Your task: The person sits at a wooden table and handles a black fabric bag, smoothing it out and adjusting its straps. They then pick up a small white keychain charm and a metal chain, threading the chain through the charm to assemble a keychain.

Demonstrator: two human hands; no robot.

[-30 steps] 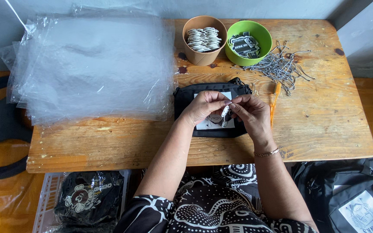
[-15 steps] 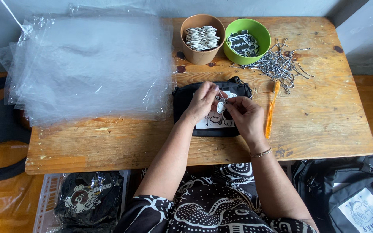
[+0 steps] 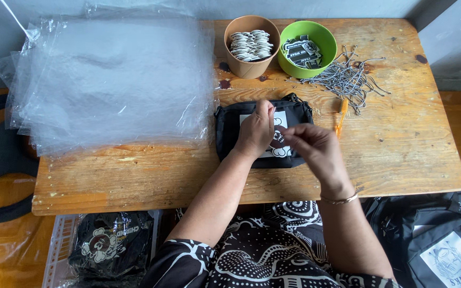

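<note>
Wooden table [image 3: 401, 154] – left hand [image 3: 256, 130] presses black pouch [image 3: 230, 133], right hand [image 3: 313, 149] pinches something hidden

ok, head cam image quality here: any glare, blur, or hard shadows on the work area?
Head view: soft, even light with no hard shadows on the wooden table; pale sheen and crease highlights on the stack of clear plastic bags; the right hand looks slightly motion-soft at the fingertips, and the left hand on the black pouch is sharper; the two bowls are in focus.

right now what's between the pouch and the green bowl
Head view: only bare wooden table lies between the black pouch and the green bowl; the string pile sits off right.
</note>
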